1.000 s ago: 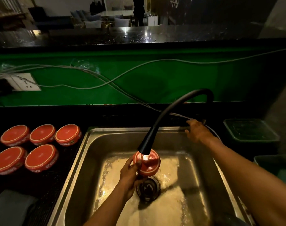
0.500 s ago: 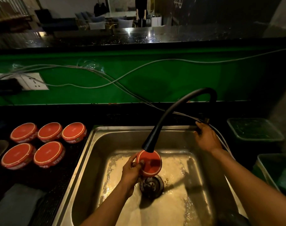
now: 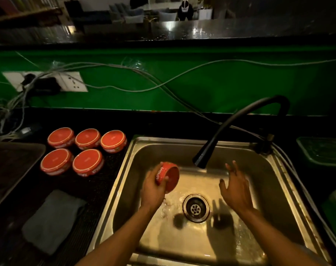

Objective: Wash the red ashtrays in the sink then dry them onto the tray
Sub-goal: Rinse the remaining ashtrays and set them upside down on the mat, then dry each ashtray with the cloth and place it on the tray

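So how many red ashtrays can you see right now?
6. Five round red ashtrays sit upside down on the black counter left of the steel sink: three behind, two in front. One is in the left hand.

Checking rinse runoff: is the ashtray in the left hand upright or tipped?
Tipped: the left hand holds the red ashtray on its side above the sink, cavity facing right.
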